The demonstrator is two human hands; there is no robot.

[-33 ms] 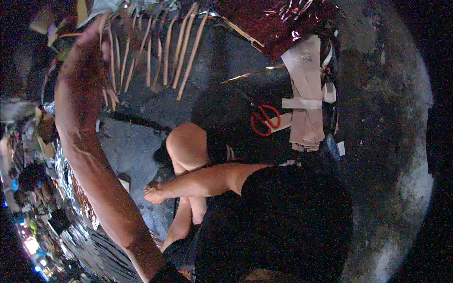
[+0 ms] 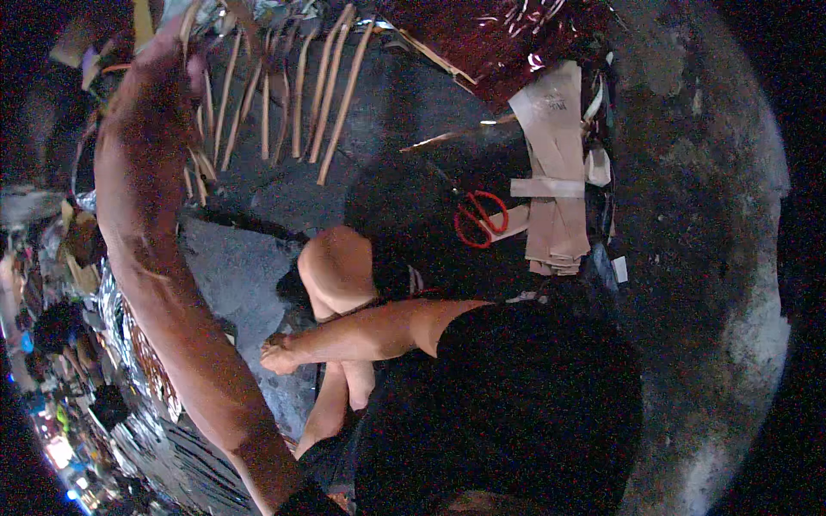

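Observation:
My left arm reaches up the left side to the far left, where my left hand [image 2: 168, 64] is among long thin brown strips. Its fingers are dark and partly hidden, so their grip is unclear. Several of these brown strips [image 2: 331, 95] lie side by side on the dark floor [image 2: 413, 77], right of that hand. My right forearm crosses my bent legs, passing below the knee [image 2: 340, 262]. At its end, my right hand [image 2: 280, 353] is closed with curled fingers; anything inside is hidden.
Red-handled scissors [image 2: 482, 219] lie right of my knee. Beside them is a stack of flat beige strips [image 2: 555, 224] with a pale band across it. Dark red shiny sheeting [image 2: 508, 52] spreads at the far right. Mixed clutter [image 2: 77, 370] lines the left edge.
My left hand and forearm have shifted slightly left, and the brown strips near that hand lie a little differently. The right hand stays nearly in place.

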